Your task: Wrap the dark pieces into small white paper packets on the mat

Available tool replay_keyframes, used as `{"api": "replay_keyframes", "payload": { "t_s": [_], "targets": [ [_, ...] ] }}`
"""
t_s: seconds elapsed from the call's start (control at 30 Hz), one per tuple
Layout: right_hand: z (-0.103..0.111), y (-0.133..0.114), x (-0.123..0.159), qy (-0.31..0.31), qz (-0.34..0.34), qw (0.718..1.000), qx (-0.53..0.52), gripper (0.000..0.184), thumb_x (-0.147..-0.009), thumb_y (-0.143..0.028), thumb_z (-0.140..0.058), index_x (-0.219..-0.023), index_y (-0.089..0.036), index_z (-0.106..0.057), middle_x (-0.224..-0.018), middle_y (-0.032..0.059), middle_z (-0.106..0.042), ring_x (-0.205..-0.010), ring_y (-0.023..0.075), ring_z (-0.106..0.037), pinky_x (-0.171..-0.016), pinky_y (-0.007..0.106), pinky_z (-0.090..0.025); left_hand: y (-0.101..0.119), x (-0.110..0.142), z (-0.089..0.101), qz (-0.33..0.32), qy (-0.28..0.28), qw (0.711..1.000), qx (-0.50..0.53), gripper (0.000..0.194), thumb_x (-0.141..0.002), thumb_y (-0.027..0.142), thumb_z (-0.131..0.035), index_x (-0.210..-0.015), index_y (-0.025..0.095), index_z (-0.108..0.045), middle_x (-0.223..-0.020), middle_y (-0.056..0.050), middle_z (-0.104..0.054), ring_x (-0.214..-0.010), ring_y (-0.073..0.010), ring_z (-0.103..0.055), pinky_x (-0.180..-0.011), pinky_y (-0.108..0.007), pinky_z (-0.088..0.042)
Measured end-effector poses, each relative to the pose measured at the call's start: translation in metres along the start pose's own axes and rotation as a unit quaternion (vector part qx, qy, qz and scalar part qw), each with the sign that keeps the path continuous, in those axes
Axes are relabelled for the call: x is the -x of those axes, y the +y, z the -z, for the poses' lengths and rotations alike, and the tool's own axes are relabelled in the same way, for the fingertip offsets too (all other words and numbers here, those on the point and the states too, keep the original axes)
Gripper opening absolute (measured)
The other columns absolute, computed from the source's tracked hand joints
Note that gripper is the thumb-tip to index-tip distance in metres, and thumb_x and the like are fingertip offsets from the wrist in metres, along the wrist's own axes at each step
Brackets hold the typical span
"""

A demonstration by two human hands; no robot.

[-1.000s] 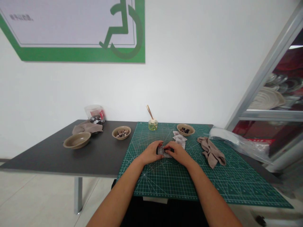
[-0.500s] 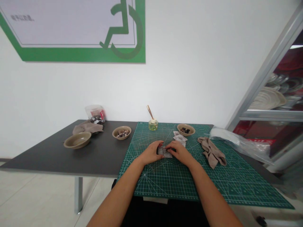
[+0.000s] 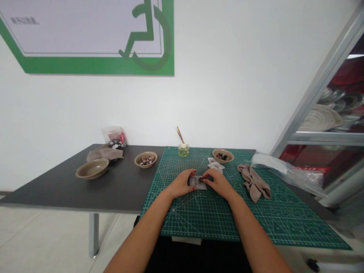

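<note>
Paper (image 3: 198, 184), a small grey printed piece, lies flat on the green mat (image 3: 200, 218) in front of the person, and more of its right part shows now than a second ago. The right hand (image 3: 218, 183) has drawn slightly to the right across it, which brings a small dark piece (image 3: 201, 179) into clearer view at its fingertips. Thumb and forefinger are pinched together, apparently on that piece, just over the paper; whether the piece touches the paper is too small to tell.

The left hand (image 3: 182, 184) has hardly shifted: it curves round the left side of the paper, thumb and forefinger spread apart at the near and far edges, and how firmly it presses cannot be told. With the paper in place and only the right hand moving, this looks like careful placing work, one hand steadying while the other adjusts.

Beyond the right hand, further paper pieces (image 3: 215, 165) lie near a bowl (image 3: 231, 156) of dark pieces, both unmoved. On the bare worktop (image 3: 116, 193) to the left, a second bowl (image 3: 136, 161) of pieces also stands where it was.
</note>
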State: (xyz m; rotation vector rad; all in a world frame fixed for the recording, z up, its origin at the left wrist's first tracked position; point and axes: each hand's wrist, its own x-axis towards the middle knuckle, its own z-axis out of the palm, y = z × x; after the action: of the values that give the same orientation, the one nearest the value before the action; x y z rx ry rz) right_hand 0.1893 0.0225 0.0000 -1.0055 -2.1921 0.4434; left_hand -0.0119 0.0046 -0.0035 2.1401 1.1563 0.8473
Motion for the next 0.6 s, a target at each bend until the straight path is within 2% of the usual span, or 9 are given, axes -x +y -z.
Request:
{"api": "replay_keyframes", "payload": {
  "t_s": [0.23, 0.43, 0.6],
  "targets": [
    [-0.0042, -0.0064, -0.0016, -0.032, 0.037, 0.999, -0.015, 0.014, -0.077, -0.012, -0.055, -0.085, -0.019, -0.063, -0.083, 0.0039, -0.063, -0.085, 0.0196, -0.053, -0.078, 0.035, -0.040, -0.0014, 0.0006, -0.0006, -0.001, 0.003, 1.000, -0.001, 0.066, -0.063, 0.018, -0.067, -0.124, 0.016, -0.042, -0.119, -0.011, -0.052, -0.109, -0.0239, -0.051, -0.097, -0.040, -0.039],
    [0.0014, 0.0024, 0.0013, -0.021, 0.027, 0.999, -0.003, 0.022, -0.079, -0.012, -0.052, -0.094, -0.021, -0.065, -0.085, 0.0054, -0.062, -0.087, 0.0203, -0.052, -0.080, 0.037, -0.040, -0.0002, 0.0007, 0.0000, -0.002, 0.003, 1.000, 0.002, 0.066, -0.063, 0.018, -0.067, -0.124, 0.019, -0.042, -0.119, -0.010, -0.052, -0.108, -0.0242, -0.052, -0.098, -0.042, -0.038],
    [-0.0056, -0.0022, -0.0007, -0.043, 0.047, 0.998, -0.015, 0.024, -0.079, -0.010, -0.051, -0.093, -0.022, -0.066, -0.086, 0.0052, -0.060, -0.086, 0.0190, -0.052, -0.078, 0.035, -0.041, -0.0015, 0.0004, -0.0006, -0.001, 0.001, 1.000, 0.000, 0.065, -0.063, 0.017, -0.066, -0.124, 0.019, -0.042, -0.120, -0.010, -0.051, -0.109, -0.0241, -0.051, -0.097, -0.041, -0.039]
  ]
}}
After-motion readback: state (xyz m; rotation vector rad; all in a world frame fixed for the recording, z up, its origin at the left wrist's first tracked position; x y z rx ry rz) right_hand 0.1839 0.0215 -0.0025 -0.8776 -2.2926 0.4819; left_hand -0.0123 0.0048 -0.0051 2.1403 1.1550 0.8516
